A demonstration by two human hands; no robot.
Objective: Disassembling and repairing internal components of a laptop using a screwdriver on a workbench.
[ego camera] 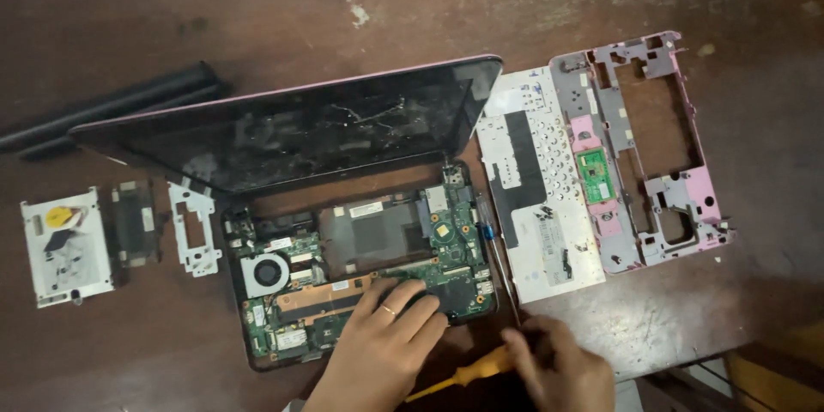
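The left hand (388,345) lay open, fingers flat on the opened laptop's green circuit board (360,279), while the right hand (562,369), just to its right, gripped a yellow-handled screwdriver (468,373) whose long axis ran leftward beneath the left hand.

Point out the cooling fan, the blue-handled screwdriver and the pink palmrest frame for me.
cooling fan (268,272), head view, on the round fan hub.
blue-handled screwdriver (487,225), head view, on the blue handle.
pink palmrest frame (697,190), head view, on the pink right-hand edge.
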